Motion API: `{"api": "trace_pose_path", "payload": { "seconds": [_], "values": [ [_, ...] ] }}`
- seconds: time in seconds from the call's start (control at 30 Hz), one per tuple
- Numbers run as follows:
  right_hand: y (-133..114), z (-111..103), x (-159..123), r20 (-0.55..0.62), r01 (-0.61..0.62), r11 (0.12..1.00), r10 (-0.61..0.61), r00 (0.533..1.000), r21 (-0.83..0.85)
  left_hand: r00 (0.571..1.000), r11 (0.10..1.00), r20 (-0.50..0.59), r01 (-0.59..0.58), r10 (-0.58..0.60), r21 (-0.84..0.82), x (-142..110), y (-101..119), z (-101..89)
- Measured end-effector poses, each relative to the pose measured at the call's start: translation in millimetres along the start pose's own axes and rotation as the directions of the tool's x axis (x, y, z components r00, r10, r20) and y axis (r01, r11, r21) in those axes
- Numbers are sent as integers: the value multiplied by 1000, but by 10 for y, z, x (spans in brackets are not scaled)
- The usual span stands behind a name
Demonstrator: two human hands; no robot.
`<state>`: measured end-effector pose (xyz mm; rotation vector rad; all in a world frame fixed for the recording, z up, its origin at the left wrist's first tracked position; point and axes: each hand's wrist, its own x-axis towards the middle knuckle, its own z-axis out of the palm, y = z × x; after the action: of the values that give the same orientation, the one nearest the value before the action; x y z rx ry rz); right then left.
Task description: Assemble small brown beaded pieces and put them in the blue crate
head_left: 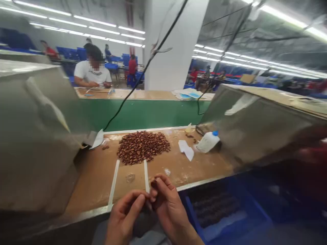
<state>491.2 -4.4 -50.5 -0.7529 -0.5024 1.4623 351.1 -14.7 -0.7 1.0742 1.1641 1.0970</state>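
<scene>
Close to the table's front edge, my left hand (pixel 127 212) and my right hand (pixel 170 206) meet with fingertips almost touching. The thumb and fingers of my right hand pinch a small dark brown piece (pixel 154 183), partly hidden. My left fingers are closed in a pinch beside it; anything between them is too small to make out. Beyond the hands lies a wide heap of small, shiny reddish-brown pieces (pixel 143 146), whose exact kind I cannot tell.
Two white tape strips (pixel 114 182) mark the brown tabletop (pixel 92 190). A white bottle with a blue cap (pixel 208 142) and white paper (pixel 186 149) lie to the right. Grey panels (pixel 33 143) flank the table. A blue crate (pixel 194 217) stands lower right. A person (pixel 93 69) works opposite.
</scene>
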Motion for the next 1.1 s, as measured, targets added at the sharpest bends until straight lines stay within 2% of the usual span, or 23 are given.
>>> {"api": "trace_pose_path", "payload": {
  "seconds": [0.07,0.1,0.17,0.23,0.33,0.4,0.5,0.57,0.73,0.87,0.93,1.1],
  "values": [
    [25,-27,18,-7,-167,955,174,985,244,999,999,32,-39,40,-28,29,-60,-103],
    [24,-32,16,-10,-210,931,223,975,298,998,998,33,-51,52,-33,54,-71,-125],
    [26,-19,1,-18,-262,911,282,959,320,999,998,5,-47,47,-38,93,-72,-140],
    [45,9,-8,-27,-264,926,281,959,268,999,998,7,-32,33,-46,107,-70,-150],
    [67,36,1,-22,-145,987,147,989,63,999,999,40,-20,21,-36,113,-95,-196],
    [51,33,3,-17,21,992,-23,1000,-121,998,999,58,-38,38,-9,126,-126,-242],
    [-9,8,-10,37,282,885,-289,957,-371,987,985,87,-144,136,91,162,-161,-304],
    [-42,-8,-25,110,381,795,-376,920,-473,972,961,112,-223,207,162,187,-168,-328],
    [-57,-46,-61,234,503,639,-461,856,-581,936,918,177,-338,304,209,202,-186,-357],
    [-60,-77,-87,301,549,554,-478,825,-626,908,881,221,-405,356,245,185,-232,-391],
    [-52,-80,-93,304,549,555,-475,826,-625,902,872,235,-416,361,258,186,-241,-400],
    [9,-70,-78,259,533,636,-477,840,-558,871,841,255,-480,421,250,228,-190,-362]
  ]
}}
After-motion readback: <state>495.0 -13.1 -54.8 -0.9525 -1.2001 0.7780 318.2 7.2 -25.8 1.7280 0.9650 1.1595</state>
